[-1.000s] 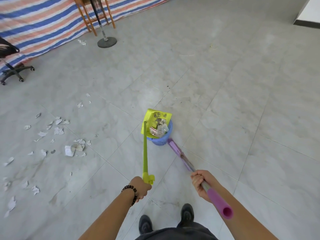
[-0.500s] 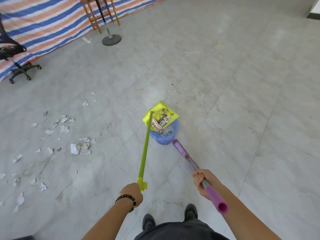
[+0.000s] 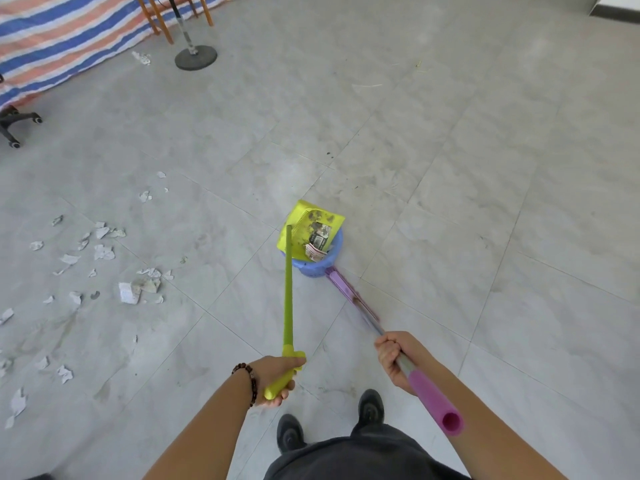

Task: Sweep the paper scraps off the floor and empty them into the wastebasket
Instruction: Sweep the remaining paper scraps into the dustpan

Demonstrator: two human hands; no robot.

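My left hand (image 3: 277, 375) grips the end of a long green handle whose yellow dustpan (image 3: 304, 220) is tilted over a small blue wastebasket (image 3: 332, 261). Scraps of paper (image 3: 317, 245) slide from the pan into the basket. My right hand (image 3: 394, 355) grips the purple broom (image 3: 349, 294); its head rests on the floor just right of the basket. Several white paper scraps (image 3: 104, 252) lie scattered over the grey tiles to the left.
A round stand base (image 3: 195, 58) and wooden legs (image 3: 162, 19) stand at the back left by a striped tarp (image 3: 52, 39). An office chair's wheeled foot (image 3: 15, 121) shows at the left edge. My shoes (image 3: 370, 407) are at the bottom.
The dustpan has tipped further over the wastebasket and its scraps have slid down toward the basket. The broom head has drawn back slightly from the basket. My left hand has shifted along the handle's end.
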